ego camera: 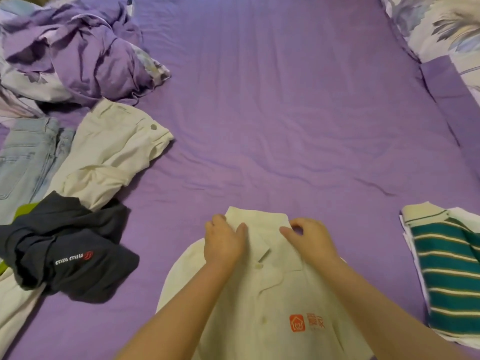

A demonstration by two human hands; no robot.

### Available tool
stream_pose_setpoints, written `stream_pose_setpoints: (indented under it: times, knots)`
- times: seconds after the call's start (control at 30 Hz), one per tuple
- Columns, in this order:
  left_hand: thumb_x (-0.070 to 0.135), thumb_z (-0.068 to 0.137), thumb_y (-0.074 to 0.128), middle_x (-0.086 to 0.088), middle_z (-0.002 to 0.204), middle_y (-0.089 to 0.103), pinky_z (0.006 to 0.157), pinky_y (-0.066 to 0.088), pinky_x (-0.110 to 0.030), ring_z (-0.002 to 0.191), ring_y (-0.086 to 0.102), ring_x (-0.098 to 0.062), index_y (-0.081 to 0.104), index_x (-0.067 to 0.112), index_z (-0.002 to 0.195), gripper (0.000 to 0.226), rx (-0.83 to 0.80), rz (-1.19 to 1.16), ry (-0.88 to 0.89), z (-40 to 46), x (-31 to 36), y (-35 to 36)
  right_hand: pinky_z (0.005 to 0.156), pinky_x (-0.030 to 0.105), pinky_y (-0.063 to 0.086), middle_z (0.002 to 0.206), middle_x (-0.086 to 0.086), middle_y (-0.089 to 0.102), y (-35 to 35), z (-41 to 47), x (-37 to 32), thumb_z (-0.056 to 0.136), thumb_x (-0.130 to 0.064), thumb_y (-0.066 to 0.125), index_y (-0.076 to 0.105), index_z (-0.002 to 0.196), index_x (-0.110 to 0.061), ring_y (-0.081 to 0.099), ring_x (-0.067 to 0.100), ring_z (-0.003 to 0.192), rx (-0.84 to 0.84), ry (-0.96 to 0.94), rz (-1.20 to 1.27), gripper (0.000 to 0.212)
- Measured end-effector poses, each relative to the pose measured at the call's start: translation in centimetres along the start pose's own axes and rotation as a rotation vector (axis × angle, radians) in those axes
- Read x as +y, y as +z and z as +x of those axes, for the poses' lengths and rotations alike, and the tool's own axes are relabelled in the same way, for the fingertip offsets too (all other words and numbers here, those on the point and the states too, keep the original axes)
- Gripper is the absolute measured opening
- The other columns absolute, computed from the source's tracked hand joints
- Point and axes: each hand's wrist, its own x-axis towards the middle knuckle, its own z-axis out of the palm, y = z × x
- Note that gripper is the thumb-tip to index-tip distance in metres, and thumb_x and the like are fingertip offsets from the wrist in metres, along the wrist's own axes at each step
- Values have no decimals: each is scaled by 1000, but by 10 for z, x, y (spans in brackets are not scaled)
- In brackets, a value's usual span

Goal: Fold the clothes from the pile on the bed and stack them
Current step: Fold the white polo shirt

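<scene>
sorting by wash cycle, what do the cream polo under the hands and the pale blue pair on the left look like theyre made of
Cream polo shirt: looks like soft matte cotton knit, judging by its limp collar, though the weave is too fine to see. Pale blue trousers: likely washed denim, given the faded tone and stitched seams.

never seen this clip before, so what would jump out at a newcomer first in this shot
First, the two hands, left hand and right hand, at the collar of a cream polo shirt with an orange logo, laid out at the bottom centre of the purple bed sheet. Next, the unfolded pile on the left, topped by a dark navy shirt, and a folded green striped shirt at the right edge.
</scene>
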Motion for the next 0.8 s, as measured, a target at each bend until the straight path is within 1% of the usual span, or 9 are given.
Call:
stream_pose_setpoints:
  times: [0.1,0.13,0.23,0.37,0.47,0.53,0.63,0.7,0.8]
  knots:
    - [44,88,62,-14,133,36,81,40,-37,116,49,-35,32,6,131,65,11,-63,-190,13,19,11,73,30,42,68,-10,52,2,10,-6,87,-32,63,57,82,-23,55,20,83,-35,35,30,12]
    - [46,86,63,-14,132,36,81,41,-38,116,48,-36,32,6,130,67,13,-63,-231,17,22,14,73,30,43,71,-8,53,4,13,-7,87,-31,63,56,89,-23,56,21,83,-68,59,67,11]
    - [50,81,66,-13,130,36,87,46,-43,116,48,-35,31,7,129,74,13,-27,-334,26,27,21,75,34,45,91,4,60,12,24,-7,87,-31,65,51,116,-15,58,24,89,-129,110,100,37]
    - [28,84,62,-14,129,38,86,46,-41,111,50,-35,34,5,125,55,-11,-12,-382,37,25,23,75,27,35,114,6,60,20,38,-8,90,-40,60,42,134,-9,55,27,108,-127,202,100,56]
    - [11,88,51,-15,126,47,79,45,-36,101,54,-30,43,3,120,34,-78,-55,-320,42,15,12,73,27,37,111,9,61,15,46,-10,91,-24,56,55,118,-9,57,28,101,-160,235,63,31]
    - [4,88,47,-11,114,56,77,45,-33,94,54,-26,51,5,115,27,-140,-109,-245,44,6,-1,64,26,36,84,8,59,11,49,-9,88,-13,54,60,88,-12,54,26,77,-169,283,150,7]
    - [-4,85,38,-15,87,60,74,46,-34,84,57,-29,61,-2,103,29,-166,-287,-249,39,-4,-17,52,27,26,58,4,41,6,48,-5,87,-9,53,44,59,-15,35,20,54,-184,392,323,30]
    - [-5,85,35,-10,74,56,63,43,-31,70,53,-26,58,-12,104,31,-159,-351,-239,31,-7,-26,59,31,35,65,11,49,1,39,-8,88,-16,58,54,67,-10,46,24,61,-214,381,360,22]
    - [11,94,43,-4,90,59,69,47,-34,80,55,-22,57,4,110,22,-239,-440,-182,15,-13,-33,86,39,50,97,17,70,-4,26,-14,89,-34,64,70,97,-6,65,34,95,-256,320,444,30]
